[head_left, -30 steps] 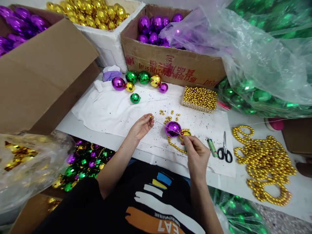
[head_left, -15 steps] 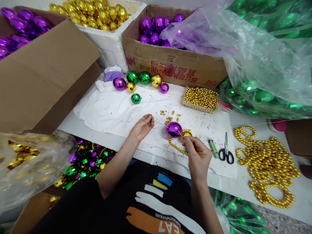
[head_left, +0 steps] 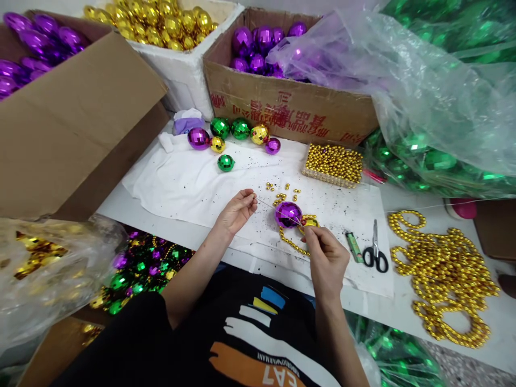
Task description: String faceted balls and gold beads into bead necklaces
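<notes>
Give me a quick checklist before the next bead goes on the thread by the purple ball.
1. Left hand pinches the thin thread end between its fingertips: ok.
2. Right hand pinches the thread beside the faceted purple plastic ball: ok.
3. Thread runs straight between both hands, no sag seen: ok.
4. Loose small gold beads lie on the white cloth just behind the ball: ok.
5. A bead already sits on the left fingertips: cannot tell, too small.
6. Black-handled scissors lie right of the right hand, apart from the thread: ok.
</notes>
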A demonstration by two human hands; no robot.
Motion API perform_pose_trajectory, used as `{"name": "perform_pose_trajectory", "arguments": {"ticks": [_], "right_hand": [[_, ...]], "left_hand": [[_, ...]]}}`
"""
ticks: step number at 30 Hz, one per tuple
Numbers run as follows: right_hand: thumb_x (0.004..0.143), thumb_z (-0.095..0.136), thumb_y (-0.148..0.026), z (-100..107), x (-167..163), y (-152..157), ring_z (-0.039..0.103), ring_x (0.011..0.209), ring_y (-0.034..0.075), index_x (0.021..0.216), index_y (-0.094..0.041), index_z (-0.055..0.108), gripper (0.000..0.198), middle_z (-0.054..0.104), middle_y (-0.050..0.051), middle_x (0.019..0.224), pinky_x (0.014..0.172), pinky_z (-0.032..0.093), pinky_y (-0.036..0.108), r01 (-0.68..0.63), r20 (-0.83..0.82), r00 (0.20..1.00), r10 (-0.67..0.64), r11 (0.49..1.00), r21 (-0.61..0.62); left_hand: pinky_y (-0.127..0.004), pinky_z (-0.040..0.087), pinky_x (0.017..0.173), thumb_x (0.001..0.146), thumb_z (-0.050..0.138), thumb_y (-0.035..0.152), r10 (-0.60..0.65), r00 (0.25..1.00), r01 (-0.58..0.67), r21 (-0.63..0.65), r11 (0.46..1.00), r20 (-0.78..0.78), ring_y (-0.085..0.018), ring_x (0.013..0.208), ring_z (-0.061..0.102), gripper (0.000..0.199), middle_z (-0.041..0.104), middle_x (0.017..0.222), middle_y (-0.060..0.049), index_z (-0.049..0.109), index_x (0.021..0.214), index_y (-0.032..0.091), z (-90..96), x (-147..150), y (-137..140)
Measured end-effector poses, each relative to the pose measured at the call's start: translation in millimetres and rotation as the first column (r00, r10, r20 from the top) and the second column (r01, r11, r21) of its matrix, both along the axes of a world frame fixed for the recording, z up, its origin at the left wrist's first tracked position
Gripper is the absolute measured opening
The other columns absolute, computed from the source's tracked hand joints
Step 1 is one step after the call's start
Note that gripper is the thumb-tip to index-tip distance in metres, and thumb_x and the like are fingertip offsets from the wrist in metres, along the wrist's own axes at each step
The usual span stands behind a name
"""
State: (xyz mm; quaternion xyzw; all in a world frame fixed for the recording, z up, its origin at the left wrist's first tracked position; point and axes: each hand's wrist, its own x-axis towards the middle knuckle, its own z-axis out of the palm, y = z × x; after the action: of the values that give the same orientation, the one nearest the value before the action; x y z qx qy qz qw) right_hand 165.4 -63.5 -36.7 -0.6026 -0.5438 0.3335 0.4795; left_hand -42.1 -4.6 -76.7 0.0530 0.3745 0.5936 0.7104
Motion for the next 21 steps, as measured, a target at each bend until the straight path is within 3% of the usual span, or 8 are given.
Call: {"name": "perform_pose_trajectory", "arguments": {"ticks": [6,8,11,13,15,17,21], "right_hand": [[0.095,0.059,-0.030,-14,-6,8,0.060,0.066,0.015,0.087,-0.018,0.074,0.021,0.068,0.003,0.075,0.063,0.047,0.028,-0.201,0.196,0.963,0.186,0.978,0.057],[0.096,0.057,-0.033,-9,-3,9,0.062,0.072,0.018,0.094,-0.019,0.075,0.023,0.070,0.005,0.081,0.067,0.049,0.031,-0.243,0.305,0.929,0.209,0.967,0.076],[0.095,0.059,-0.040,9,1,9,0.061,0.102,0.026,0.118,-0.020,0.070,0.032,0.072,0.011,0.110,0.086,0.050,0.042,-0.260,0.497,0.854,0.150,0.952,0.159],[0.095,0.061,-0.038,21,-1,9,0.057,0.111,0.028,0.124,-0.020,0.067,0.036,0.070,0.012,0.118,0.094,0.047,0.046,-0.261,0.527,0.842,0.113,0.941,0.217],[0.096,0.059,-0.032,28,-5,10,0.061,0.098,0.024,0.112,-0.020,0.072,0.024,0.073,0.009,0.103,0.087,0.050,0.040,-0.248,0.445,0.886,0.131,0.945,0.216],[0.095,0.060,-0.029,29,-8,10,0.062,0.078,0.018,0.096,-0.020,0.074,0.017,0.070,0.004,0.081,0.074,0.051,0.033,-0.197,0.263,0.952,0.155,0.970,0.141],[0.089,0.067,-0.034,23,-10,11,0.058,0.062,0.014,0.090,-0.020,0.076,0.017,0.062,-0.001,0.063,0.059,0.048,0.027,-0.171,-0.175,0.972,0.159,0.983,-0.060]], "left_hand": [[-0.025,0.052,0.069,0.074,0.080,0.015,-0.166,0.971,0.194,0.161,0.968,-0.174,-0.012,0.068,0.065,0.011,0.070,0.077,-0.004,0.071,0.080,0.014,11.9,30,-15],[-0.029,0.053,0.078,0.079,0.079,0.023,-0.140,0.948,0.212,0.240,0.947,-0.287,-0.016,0.080,0.068,0.009,0.073,0.085,-0.006,0.075,0.080,0.014,21.6,38,-20],[-0.034,0.049,0.098,0.082,0.076,0.025,-0.054,0.877,0.262,0.381,0.887,-0.478,-0.020,0.105,0.066,0.007,0.075,0.103,-0.008,0.079,0.082,0.018,39.9,43,-26],[-0.037,0.047,0.103,0.082,0.076,0.023,-0.024,0.839,0.315,0.449,0.836,-0.544,-0.021,0.112,0.064,0.005,0.073,0.111,-0.007,0.080,0.084,0.021,51.9,44,-27],[-0.036,0.048,0.102,0.083,0.075,0.022,0.000,0.838,0.322,0.495,0.807,-0.546,-0.020,0.110,0.065,0.006,0.072,0.112,-0.006,0.080,0.086,0.023,61.5,43,-26],[-0.034,0.049,0.099,0.085,0.073,0.022,0.036,0.858,0.278,0.523,0.806,-0.512,-0.018,0.107,0.065,0.008,0.073,0.108,-0.005,0.080,0.086,0.024,67.2,40,-23],[-0.031,0.051,0.092,0.083,0.075,0.027,0.041,0.900,0.191,0.478,0.857,-0.433,-0.017,0.100,0.066,0.007,0.073,0.099,-0.004,0.079,0.079,0.023,64.4,35,-16]]}}
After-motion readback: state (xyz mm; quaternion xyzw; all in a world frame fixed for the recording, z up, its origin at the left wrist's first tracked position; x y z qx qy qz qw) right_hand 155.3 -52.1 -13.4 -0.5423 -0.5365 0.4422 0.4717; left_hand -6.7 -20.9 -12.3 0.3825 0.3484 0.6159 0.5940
